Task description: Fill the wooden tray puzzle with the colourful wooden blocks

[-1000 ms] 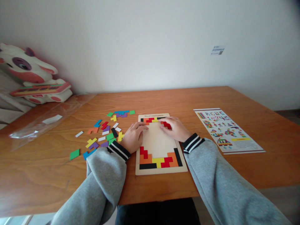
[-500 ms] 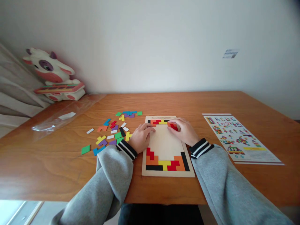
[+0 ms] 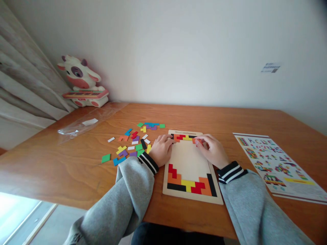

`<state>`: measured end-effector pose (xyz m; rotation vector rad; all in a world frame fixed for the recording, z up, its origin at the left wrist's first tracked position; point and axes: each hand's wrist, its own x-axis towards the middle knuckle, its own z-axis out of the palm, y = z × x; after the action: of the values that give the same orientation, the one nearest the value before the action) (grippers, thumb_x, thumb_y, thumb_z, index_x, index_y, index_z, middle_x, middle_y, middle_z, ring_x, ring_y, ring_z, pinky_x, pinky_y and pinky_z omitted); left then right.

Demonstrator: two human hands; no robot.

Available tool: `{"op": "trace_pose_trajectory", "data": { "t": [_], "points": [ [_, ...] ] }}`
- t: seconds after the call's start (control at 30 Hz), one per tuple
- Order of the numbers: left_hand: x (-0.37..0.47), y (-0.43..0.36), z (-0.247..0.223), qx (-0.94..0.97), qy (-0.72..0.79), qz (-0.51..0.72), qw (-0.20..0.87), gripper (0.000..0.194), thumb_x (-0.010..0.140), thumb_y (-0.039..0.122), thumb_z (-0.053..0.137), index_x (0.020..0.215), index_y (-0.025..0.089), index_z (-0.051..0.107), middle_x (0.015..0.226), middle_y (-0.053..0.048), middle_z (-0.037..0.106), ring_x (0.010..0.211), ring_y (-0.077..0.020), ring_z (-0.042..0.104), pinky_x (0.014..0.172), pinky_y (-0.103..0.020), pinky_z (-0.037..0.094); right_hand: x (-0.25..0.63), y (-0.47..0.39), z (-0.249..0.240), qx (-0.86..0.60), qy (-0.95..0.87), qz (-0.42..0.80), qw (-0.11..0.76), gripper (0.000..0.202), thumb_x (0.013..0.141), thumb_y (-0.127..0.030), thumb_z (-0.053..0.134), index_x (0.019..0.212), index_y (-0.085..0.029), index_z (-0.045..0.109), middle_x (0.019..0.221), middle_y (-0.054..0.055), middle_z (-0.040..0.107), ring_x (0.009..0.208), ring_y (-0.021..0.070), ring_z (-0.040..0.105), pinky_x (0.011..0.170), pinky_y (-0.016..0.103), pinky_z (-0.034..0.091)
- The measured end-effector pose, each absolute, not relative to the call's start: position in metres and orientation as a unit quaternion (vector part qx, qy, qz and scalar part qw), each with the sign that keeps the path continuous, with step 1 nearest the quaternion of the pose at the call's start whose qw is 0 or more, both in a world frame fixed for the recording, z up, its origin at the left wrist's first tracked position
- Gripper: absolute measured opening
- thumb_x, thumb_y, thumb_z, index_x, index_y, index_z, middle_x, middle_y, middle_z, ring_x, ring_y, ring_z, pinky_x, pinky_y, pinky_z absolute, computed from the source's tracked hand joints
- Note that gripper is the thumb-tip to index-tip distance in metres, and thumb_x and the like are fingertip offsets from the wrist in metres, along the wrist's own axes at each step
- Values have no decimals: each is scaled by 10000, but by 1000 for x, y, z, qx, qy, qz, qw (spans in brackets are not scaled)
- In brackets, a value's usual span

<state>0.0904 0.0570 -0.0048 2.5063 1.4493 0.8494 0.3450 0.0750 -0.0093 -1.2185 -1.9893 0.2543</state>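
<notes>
A pale wooden puzzle board [image 3: 189, 160] lies in front of me, with coloured block pieces along its top and bottom ends and a bare middle. My left hand [image 3: 161, 149] rests over the board's left edge, fingers stretched loosely, their tips by an orange piece [image 3: 176, 139] at the upper left. At the upper right corner, my right hand [image 3: 213, 149] pinches a red puzzle piece, mostly covered by the fingers, beside an orange one. A red zigzag piece [image 3: 172, 170] and a yellow piece [image 3: 188, 184] sit lower in the board.
Loose coloured pieces, including a green one [image 3: 106, 158], are scattered on the table [image 3: 76, 170] left of the board. A printed pattern sheet [image 3: 278, 166] lies at right. Farther left are a clear plastic bag [image 3: 76, 128] and a toy cow with keyboard [image 3: 85, 81].
The view has turned left, so everything appears farther right. My right hand's fingers have drawn in over the red piece, which shows less now. My left hand stays at the board's left edge.
</notes>
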Motion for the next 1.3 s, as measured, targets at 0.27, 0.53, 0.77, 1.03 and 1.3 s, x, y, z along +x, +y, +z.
{"op": "trace_pose_trajectory", "data": {
  "t": [0.27,0.53,0.77,1.03,1.3],
  "points": [
    [49,85,-9,753,613,237,-33,328,964,306,456,1231,178,596,1460,-150,479,1351,-331,423,1074,-571,403,345,75,-11,-473,-785,98,388,184,919,-335,552,992,-221,677,952,69,687,792,207,632,780,374,524],
    [24,103,-13,739,657,147,-26,624,940,589,432,1429,202,462,1556,-157,367,1451,-378,285,1146,-617,247,345,76,-12,-466,-786,107,391,169,911,-321,550,986,-229,671,950,67,690,797,211,635,762,368,531],
    [23,104,-6,760,630,152,-49,478,950,480,464,1315,189,561,1314,-155,574,1248,-320,511,1075,-524,378,347,76,-12,-474,-781,118,388,208,938,-375,540,1009,-231,672,971,72,684,827,215,643,762,371,530],
    [20,100,-6,773,607,167,-72,307,950,410,490,1156,258,660,1224,-115,578,1163,-302,527,971,-493,476,349,75,-10,-475,-774,134,397,246,948,-413,533,1002,-221,677,969,83,678,815,210,650,699,355,543],
    [21,95,-2,786,598,152,-35,353,946,354,504,1262,217,580,1245,-125,623,1154,-297,570,1002,-499,451,358,78,-8,-487,-754,105,428,233,944,-415,536,936,-226,672,945,80,691,859,223,656,780,390,554]
  ]
}}
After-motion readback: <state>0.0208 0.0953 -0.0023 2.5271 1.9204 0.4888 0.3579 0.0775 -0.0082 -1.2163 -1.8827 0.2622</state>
